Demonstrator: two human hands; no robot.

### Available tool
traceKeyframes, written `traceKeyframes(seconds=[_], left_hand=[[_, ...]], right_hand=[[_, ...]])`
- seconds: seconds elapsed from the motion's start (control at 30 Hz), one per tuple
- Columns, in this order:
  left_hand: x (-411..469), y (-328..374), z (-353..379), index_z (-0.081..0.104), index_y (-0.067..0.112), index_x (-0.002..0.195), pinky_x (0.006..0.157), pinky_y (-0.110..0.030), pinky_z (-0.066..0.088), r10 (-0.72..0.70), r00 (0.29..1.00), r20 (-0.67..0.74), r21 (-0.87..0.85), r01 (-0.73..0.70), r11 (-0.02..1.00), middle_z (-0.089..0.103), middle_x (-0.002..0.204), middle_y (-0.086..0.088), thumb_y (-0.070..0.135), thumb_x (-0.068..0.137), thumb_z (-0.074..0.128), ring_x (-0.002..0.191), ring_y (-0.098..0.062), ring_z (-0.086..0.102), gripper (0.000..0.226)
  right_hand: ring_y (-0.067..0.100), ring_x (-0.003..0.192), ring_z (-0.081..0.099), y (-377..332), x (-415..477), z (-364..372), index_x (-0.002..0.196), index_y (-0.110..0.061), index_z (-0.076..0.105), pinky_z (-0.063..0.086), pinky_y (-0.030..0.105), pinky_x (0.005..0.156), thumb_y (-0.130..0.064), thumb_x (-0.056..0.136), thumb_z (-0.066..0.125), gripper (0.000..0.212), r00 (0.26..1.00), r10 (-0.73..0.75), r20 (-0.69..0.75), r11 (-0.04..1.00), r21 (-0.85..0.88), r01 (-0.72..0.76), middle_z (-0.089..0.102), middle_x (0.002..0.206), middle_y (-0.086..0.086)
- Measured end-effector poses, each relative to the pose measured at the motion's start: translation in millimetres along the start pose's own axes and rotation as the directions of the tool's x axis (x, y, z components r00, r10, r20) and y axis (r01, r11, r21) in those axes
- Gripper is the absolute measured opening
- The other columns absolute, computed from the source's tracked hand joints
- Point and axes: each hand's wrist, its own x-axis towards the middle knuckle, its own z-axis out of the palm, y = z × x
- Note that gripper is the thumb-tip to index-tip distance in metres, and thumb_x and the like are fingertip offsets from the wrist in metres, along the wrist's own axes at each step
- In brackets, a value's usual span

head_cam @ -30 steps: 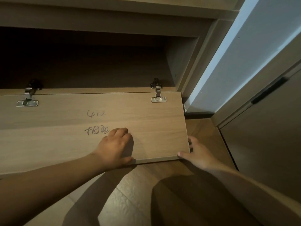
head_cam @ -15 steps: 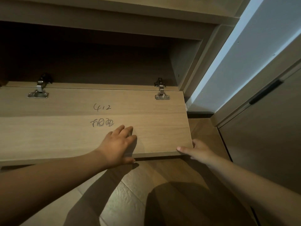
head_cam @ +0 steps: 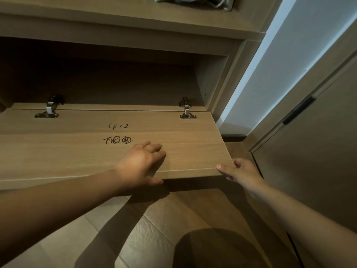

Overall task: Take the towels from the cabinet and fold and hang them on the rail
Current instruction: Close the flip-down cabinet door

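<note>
- Clamps the front edge of the flap door with the left hand: fingers flat on top, thumb tucked beneath.
- Cups the flap's near right corner with the right hand: thumb along the edge, fingers curled round the side.
- Hangs the flap level, out towards the hands, on two small metal hinges along its far side, with the long axis running left to right across both hands.
- Shows no towels. Straight ahead of the hands, past the hinge line, opens only the cabinet compartment, too dark to tell what it holds.
- Leaves a crumpled grey fabric up and beyond the hands, on the shelf above the compartment; cannot tell whether a towel.
- Calls, most likely, for a reach forward over the flap into that opening. Puts the left hand nearer its middle, the right hand at its right end.
- Looks smooth and rigid: pale wood-grain laminate, square edges, dark handwriting just beyond the left fingers.
- Lays brown wood-pattern floor beneath both forearms.
</note>
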Motion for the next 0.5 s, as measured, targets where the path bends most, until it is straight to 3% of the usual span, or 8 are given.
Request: traceKeyframes(seconds=[0.23,0.37,0.5], left_hand=[[-6,-1,-8,0.026,0.031,0.151,0.117,-0.022,0.006,0.158,0.987,-0.007,0.051,-0.158,0.986,0.020,0.161,0.005,0.051,0.094,0.051,0.149,-0.018,0.016,0.065],[-13,-3,-26,0.038,0.032,0.146,0.118,-0.023,0.015,0.228,0.968,-0.104,-0.025,-0.232,0.972,0.032,0.155,0.009,0.046,0.095,0.053,0.145,-0.011,0.026,0.055],[-20,1,-53,0.051,0.029,0.137,0.112,-0.020,0.031,0.244,0.939,-0.243,-0.076,-0.269,0.960,0.051,0.143,0.009,0.038,0.093,0.059,0.132,-0.005,0.044,0.046]], right_hand=[[0.010,0.105,0.062,-1,-10,-1,0.127,-0.021,0.056,0.053,0.021,0.080,-0.026,0.081,0.075,0.050,0.990,-0.136,-0.038,0.991,-0.014,0.136,0.064,0.113,-0.010],[-0.006,0.110,0.051,-10,-14,-2,0.135,-0.042,0.041,0.054,0.016,0.078,-0.043,0.071,0.076,0.073,0.953,-0.291,-0.089,0.955,0.027,0.295,0.045,0.119,-0.035],[0.000,0.111,0.052,-19,-13,-15,0.127,-0.055,0.050,0.054,0.025,0.084,-0.056,0.076,0.067,0.054,0.904,-0.415,-0.102,0.907,-0.122,0.402,0.048,0.124,-0.021]])
